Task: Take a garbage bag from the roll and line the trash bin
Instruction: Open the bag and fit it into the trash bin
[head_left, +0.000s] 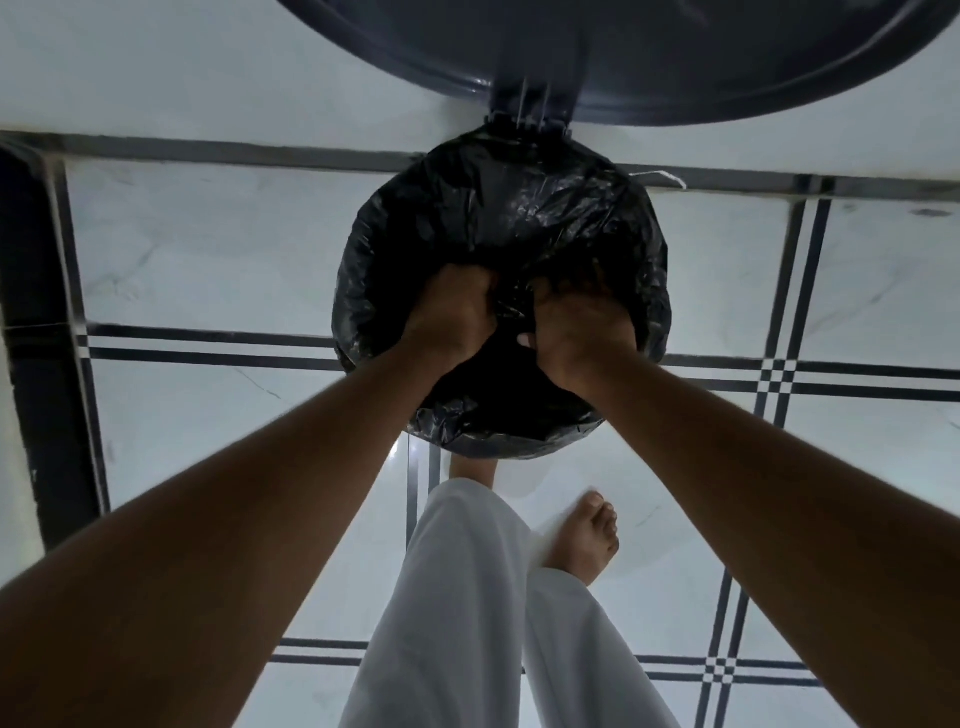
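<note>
A black garbage bag covers the round trash bin on the floor below me, draped over its rim so the bin body is hidden. The bin's dark grey lid stands open at the top of the view, joined by a hinge. My left hand and my right hand are side by side in the middle of the bin's mouth, fingers curled into the bag's plastic. The roll of bags is not in view.
The floor is pale tile with dark stripe lines. A dark vertical frame runs down the left edge. My white trouser legs and a bare foot stand just in front of the bin.
</note>
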